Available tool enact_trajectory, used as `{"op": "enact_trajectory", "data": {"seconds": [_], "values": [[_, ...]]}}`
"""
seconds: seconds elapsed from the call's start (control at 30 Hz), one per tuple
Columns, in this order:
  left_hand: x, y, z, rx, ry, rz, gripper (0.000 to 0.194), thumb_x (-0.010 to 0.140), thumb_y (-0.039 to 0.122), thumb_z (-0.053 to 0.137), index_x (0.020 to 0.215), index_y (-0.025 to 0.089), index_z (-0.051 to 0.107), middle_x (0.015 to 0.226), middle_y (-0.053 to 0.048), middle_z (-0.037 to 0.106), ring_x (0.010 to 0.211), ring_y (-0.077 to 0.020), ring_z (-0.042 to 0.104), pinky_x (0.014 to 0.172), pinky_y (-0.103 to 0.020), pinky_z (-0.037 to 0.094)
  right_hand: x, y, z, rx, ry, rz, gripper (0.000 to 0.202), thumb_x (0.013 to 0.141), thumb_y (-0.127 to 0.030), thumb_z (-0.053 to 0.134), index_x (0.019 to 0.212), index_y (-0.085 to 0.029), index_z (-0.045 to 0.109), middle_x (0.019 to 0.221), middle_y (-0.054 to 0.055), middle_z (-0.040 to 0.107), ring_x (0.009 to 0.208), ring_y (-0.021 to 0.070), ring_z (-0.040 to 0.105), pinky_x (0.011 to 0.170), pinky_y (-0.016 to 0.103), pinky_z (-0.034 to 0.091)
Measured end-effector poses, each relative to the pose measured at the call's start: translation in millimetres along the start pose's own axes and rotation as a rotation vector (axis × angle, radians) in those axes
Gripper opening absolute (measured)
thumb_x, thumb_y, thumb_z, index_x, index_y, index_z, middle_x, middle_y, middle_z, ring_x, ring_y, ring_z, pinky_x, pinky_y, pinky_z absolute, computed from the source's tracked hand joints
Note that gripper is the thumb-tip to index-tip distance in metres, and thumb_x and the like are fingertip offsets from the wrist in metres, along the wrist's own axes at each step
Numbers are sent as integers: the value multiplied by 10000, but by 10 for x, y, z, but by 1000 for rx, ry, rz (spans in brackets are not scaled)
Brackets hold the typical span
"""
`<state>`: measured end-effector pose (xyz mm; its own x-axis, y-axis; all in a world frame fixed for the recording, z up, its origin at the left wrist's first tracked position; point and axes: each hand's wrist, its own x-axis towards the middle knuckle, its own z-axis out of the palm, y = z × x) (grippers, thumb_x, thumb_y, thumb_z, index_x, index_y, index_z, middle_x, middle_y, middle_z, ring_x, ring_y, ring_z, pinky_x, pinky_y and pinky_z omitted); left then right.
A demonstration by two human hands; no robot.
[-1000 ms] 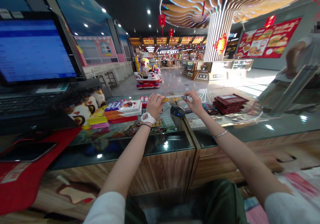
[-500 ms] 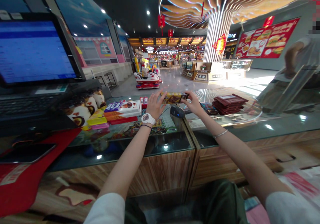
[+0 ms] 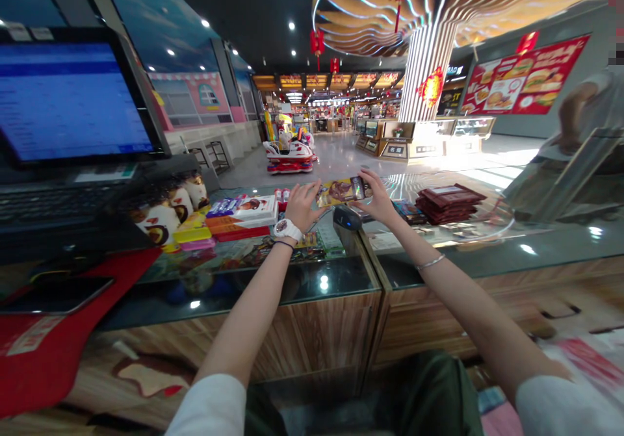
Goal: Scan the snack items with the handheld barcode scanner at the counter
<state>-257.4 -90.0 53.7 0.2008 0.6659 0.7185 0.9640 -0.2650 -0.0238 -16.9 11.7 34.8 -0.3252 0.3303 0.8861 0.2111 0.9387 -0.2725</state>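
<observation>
A small yellow and brown printed box [image 3: 342,191] is held up between my two hands above the glass counter [image 3: 292,286]. My left hand [image 3: 302,206], with a white watch [image 3: 287,229] at the wrist, grips its left end. At its right end my right hand [image 3: 376,195] pinches it between thumb and fingers. Just below the box stands a black scanner-like device [image 3: 347,218] with a small blue light. Flat packaged boxes [image 3: 248,212] lie left of my left hand. A stack of dark red-brown packets [image 3: 448,202] lies right of my right hand.
A monitor [image 3: 78,98] with a keyboard [image 3: 63,195] stands at the left. Near it are several white and black packages [image 3: 163,218] and a phone [image 3: 61,295] on a red mat [image 3: 97,338]. At the right, a person [image 3: 568,130] stands beyond the counter.
The box has been tilted so that more of its broad printed face shows. Both hands still hold its ends, in nearly the same place.
</observation>
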Motion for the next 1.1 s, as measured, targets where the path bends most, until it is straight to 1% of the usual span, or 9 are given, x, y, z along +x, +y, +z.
{"op": "enact_trajectory", "data": {"seconds": [0.17,0.3,0.4,0.5,0.6,0.67,0.8,1.03,1.1], "values": [[1,43,19,-69,-22,12,614,883,463,656,1434,230,514,1337,-111,637,1243,-267,586,1180,-517,318,-5,84,-37,-73,-22,48,568,797,-249,685,1346,-242,542,1427,132,527,1359,293,472,1158,517,374],[-2,71,12,-119,-55,-24,480,916,457,618,1340,232,600,1220,-77,695,1156,-234,633,1163,-495,343,-21,108,-42,-129,-57,73,523,797,-250,695,1310,-258,591,1377,124,577,1288,308,531,1117,531,403],[-2,71,5,-130,-81,-32,403,936,444,594,1266,219,647,1162,-75,721,1116,-235,650,1149,-493,358,-22,64,-34,-142,-50,44,412,845,-276,670,1255,-265,625,1282,105,633,1214,295,573,1063,502,444],[0,56,5,-120,-31,-22,395,931,426,607,1252,201,650,1269,-101,676,1187,-254,614,1109,-464,410,-15,12,-31,-156,-41,17,255,889,-292,638,1139,-253,664,1109,89,685,1086,280,614,986,458,480],[4,40,8,-101,46,7,475,896,412,659,1313,192,599,1333,-122,626,1250,-269,568,1075,-437,444,-12,-8,-28,-185,-20,22,177,906,-317,635,1062,-244,672,1009,80,694,1005,275,621,948,435,481],[6,38,9,-91,53,16,472,889,365,671,1318,189,584,1279,-117,649,1211,-265,588,1051,-427,459,-14,-6,-22,-198,-4,29,159,910,-333,635,1037,-244,671,988,75,696,992,275,622,946,430,475],[7,58,-3,-95,27,0,303,908,247,628,1202,178,636,1174,-102,688,1116,-246,629,985,-397,492,-26,8,-7,-193,-16,46,150,907,-350,641,1013,-250,674,968,67,705,985,280,624,972,446,456],[18,89,-52,-119,32,-12,251,909,213,614,1156,200,659,1138,-89,703,1098,-250,635,970,-406,486,-34,37,19,-185,-50,65,160,882,-352,666,995,-241,683,984,77,719,990,289,634,968,456,463],[17,79,-50,-102,31,-20,214,912,221,612,1117,208,671,1111,-80,709,1074,-248,640,962,-404,484,-32,44,25,-186,-81,74,193,864,-335,683,1034,-245,683,1001,75,723,1008,293,636,980,471,462]]}}
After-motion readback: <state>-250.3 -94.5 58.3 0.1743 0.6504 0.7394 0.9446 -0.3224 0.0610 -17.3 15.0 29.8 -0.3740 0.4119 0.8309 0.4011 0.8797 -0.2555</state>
